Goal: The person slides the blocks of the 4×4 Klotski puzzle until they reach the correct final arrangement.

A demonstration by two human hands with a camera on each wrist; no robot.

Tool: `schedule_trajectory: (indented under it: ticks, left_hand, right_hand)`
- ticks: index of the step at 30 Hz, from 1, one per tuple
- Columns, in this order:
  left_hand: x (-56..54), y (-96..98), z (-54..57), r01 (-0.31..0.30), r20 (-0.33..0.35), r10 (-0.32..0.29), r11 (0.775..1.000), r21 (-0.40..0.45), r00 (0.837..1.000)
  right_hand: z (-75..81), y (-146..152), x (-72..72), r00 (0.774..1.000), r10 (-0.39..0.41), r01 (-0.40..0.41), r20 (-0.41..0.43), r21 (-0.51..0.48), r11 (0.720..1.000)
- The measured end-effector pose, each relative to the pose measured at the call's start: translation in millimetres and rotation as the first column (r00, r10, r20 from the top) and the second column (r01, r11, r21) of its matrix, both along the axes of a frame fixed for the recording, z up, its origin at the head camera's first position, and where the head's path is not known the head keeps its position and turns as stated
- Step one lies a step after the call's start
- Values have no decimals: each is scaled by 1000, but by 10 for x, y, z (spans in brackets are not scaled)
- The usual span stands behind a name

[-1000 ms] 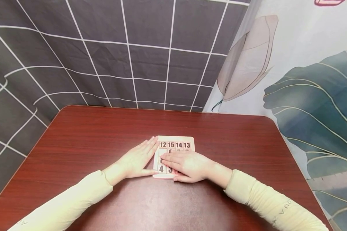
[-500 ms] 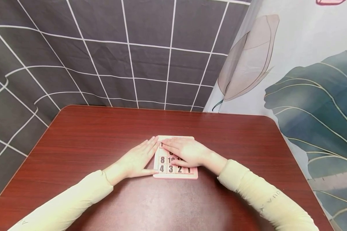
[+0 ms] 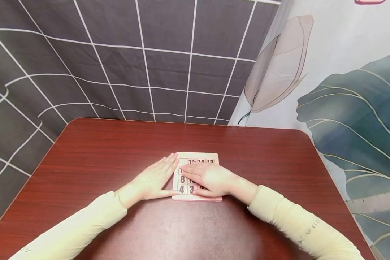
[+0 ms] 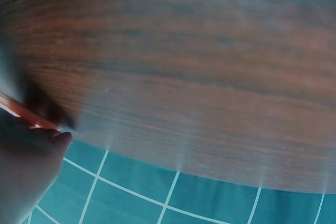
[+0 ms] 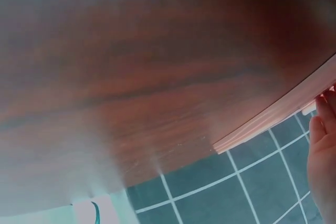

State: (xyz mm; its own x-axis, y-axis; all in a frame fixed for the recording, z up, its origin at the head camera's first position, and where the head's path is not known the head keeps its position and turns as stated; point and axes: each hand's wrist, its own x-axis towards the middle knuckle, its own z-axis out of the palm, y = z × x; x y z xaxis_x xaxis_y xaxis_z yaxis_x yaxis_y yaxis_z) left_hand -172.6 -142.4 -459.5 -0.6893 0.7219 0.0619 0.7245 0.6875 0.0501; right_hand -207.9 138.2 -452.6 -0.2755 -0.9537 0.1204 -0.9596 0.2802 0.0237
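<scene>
A flat sliding number puzzle with a pale frame and black-numbered square tiles lies on the table. My left hand rests at its left edge, straight fingertips on the upper corner and thumb near the lower one. Across the tiles lies my right hand, fingers straight and pointing left, fingertips by the second-row left tile. The top-left slot is vacant. Much of the right side is hidden under that hand. In the right wrist view, the puzzle's side shows beside my fingers.
The puzzle sits on a dark red wooden table with rounded far corners. Behind it hangs a grey curtain with white grid lines. A leaf-patterned pale curtain hangs at the right.
My right hand went up to the top row, then came partway back down. The upper-left tile has slid down one place, leaving the corner slot vacant. My left hand stayed put.
</scene>
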Motion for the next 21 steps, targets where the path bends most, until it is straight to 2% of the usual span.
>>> schedule_trajectory:
  ticks: [6, 12, 21]
  left_hand:
    - [0, 4, 8, 1, -4, -1, 1000, 2, 1000]
    - [3, 5, 3, 0, 0, 0, 1000, 6, 1000]
    - [3, 5, 4, 2, -9, -2, 1000, 8, 1000]
  right_hand:
    - [47, 46, 38, 1000, -2, 2, 7, -7, 1000]
    - [59, 178, -55, 997, -54, 54, 46, -1, 999]
    - [41, 250, -145, 994, -100, 101, 34, -6, 995]
